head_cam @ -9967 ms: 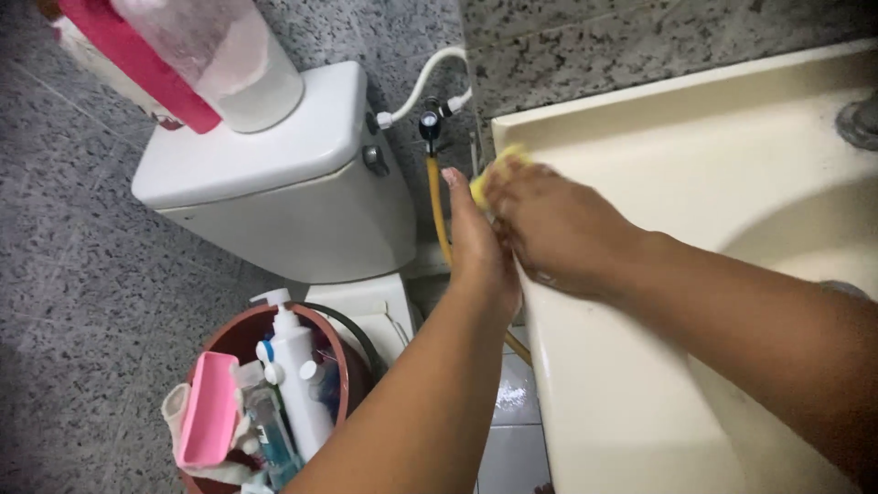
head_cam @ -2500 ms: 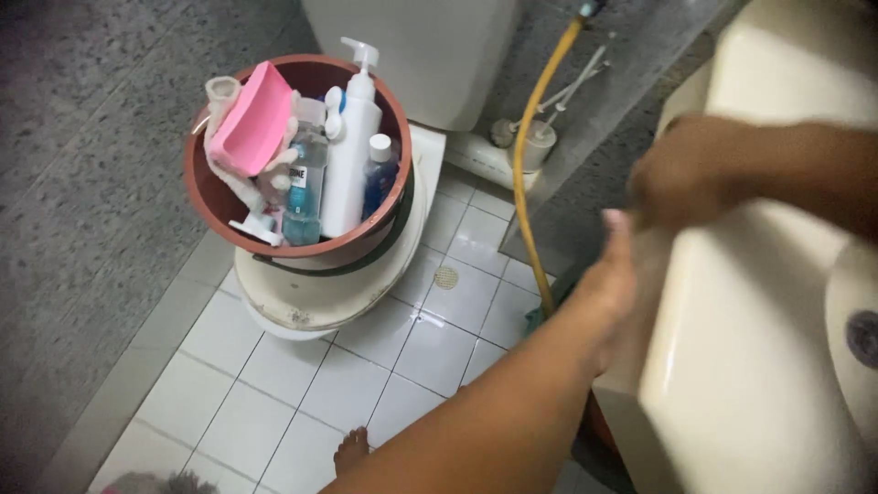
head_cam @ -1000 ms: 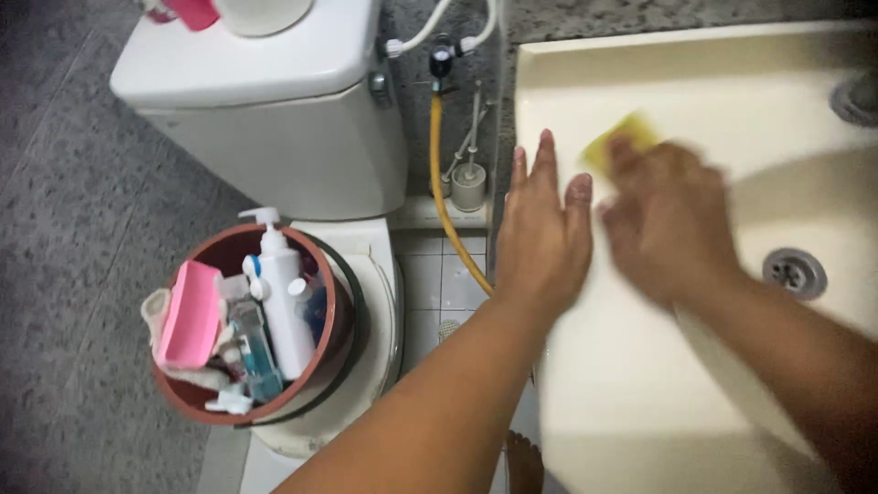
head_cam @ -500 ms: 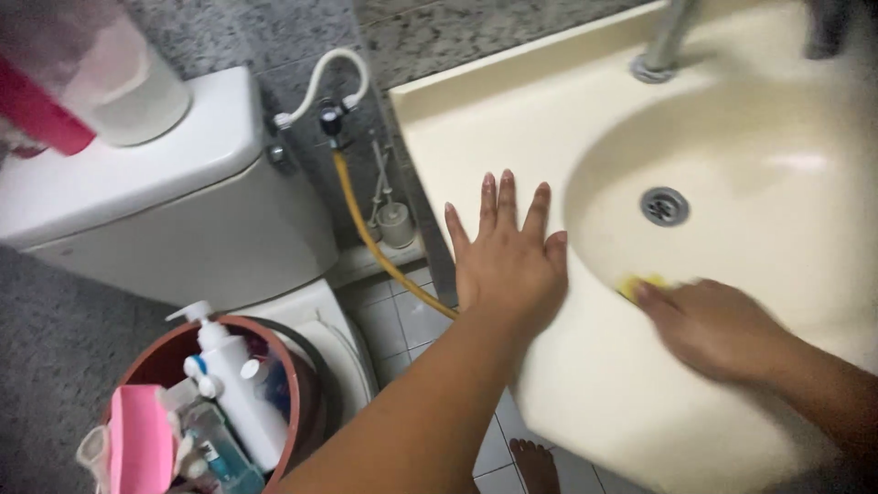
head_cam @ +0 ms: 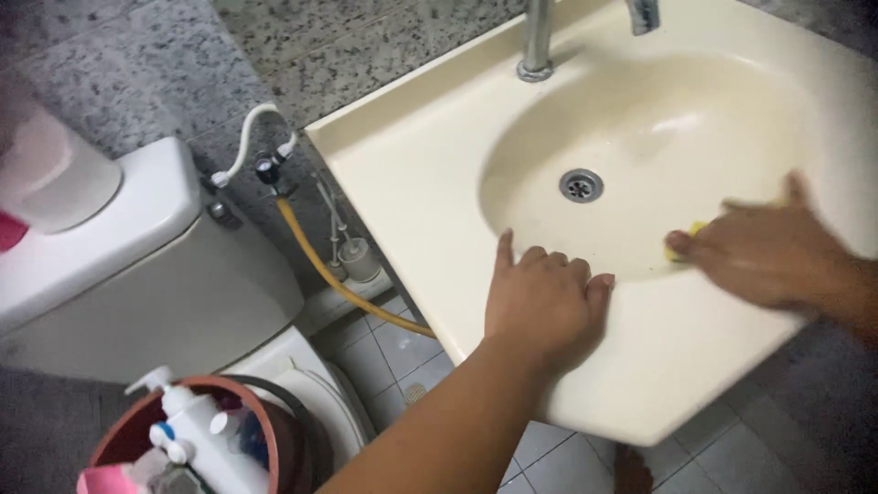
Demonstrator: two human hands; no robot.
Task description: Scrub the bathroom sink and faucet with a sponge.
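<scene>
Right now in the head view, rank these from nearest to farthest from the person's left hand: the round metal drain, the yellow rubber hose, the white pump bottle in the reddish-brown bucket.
Measured from the left hand, resting on the sink's front rim:
1. Round metal drain, just beyond it in the cream basin.
2. Yellow rubber hose, to its left, below the wall valve.
3. White pump bottle, far lower left in the reddish-brown bucket.

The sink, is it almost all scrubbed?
Can't tell how clean it is. The right hand presses a yellow sponge inside the sink bowl, near the front. The left hand rests on the rim. No water runs from the tap, so no rinsing shows.
</scene>
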